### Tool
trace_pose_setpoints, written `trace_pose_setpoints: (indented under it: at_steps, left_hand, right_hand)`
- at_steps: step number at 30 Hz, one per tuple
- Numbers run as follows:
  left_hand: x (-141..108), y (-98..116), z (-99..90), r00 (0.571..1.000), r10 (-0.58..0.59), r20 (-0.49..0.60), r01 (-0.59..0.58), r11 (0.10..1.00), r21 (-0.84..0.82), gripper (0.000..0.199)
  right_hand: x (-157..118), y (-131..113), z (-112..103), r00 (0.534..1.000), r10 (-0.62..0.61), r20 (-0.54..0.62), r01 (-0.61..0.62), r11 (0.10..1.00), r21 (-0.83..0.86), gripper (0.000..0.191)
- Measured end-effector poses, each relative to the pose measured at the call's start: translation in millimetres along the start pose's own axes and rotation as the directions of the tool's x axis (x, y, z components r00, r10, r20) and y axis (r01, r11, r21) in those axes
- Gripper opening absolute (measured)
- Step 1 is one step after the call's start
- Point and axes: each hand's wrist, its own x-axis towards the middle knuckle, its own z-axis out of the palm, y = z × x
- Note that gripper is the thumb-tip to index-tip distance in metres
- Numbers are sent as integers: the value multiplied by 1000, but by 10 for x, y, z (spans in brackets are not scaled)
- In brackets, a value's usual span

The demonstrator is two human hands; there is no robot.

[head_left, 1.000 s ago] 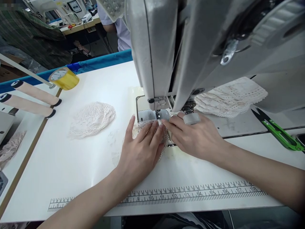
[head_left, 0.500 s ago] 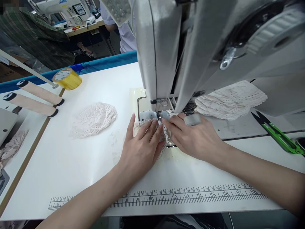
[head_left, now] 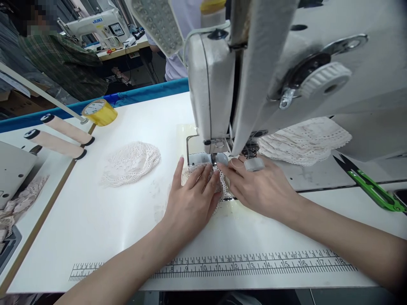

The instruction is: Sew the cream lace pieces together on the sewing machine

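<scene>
Pale lace fabric (head_left: pixel 223 183) lies under the presser foot (head_left: pixel 214 159) of a white sewing machine (head_left: pixel 216 93). My left hand (head_left: pixel 192 195) rests flat on this lace, its fingers spread and the fingertips just in front of the foot. To the right of the foot, my right hand (head_left: pixel 260 182) has its fingers bent close together at the lace edge; whether they pinch it is hidden. One lace piece (head_left: pixel 132 164) lies on the white table (head_left: pixel 127 237) to the left. A stack of lace pieces (head_left: pixel 305 140) sits under the machine arm at the right.
Green snips (head_left: pixel 372 186) lie at the right. Two thread cones (head_left: pixel 60 144) and a yellow tape roll (head_left: pixel 99 112) stand at the left. A printed ruler (head_left: pixel 235 267) runs along the front edge. Beyond the table are two people and another sewing machine (head_left: pixel 98 27).
The camera view has shifted, so more of the machine head shows and the table things appear slightly lower and to the right. Both hands keep nearly the same place by the foot.
</scene>
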Motion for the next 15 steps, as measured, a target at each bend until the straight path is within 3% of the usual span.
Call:
trace_pose_setpoints:
  at_steps: [15]
  left_hand:
    - [16, -34, 50, 999, -22, -32, 22, 1000, -4, 34]
  right_hand:
    - [42, 3, -17, 998, 14, 61, -11, 999, -50, 35]
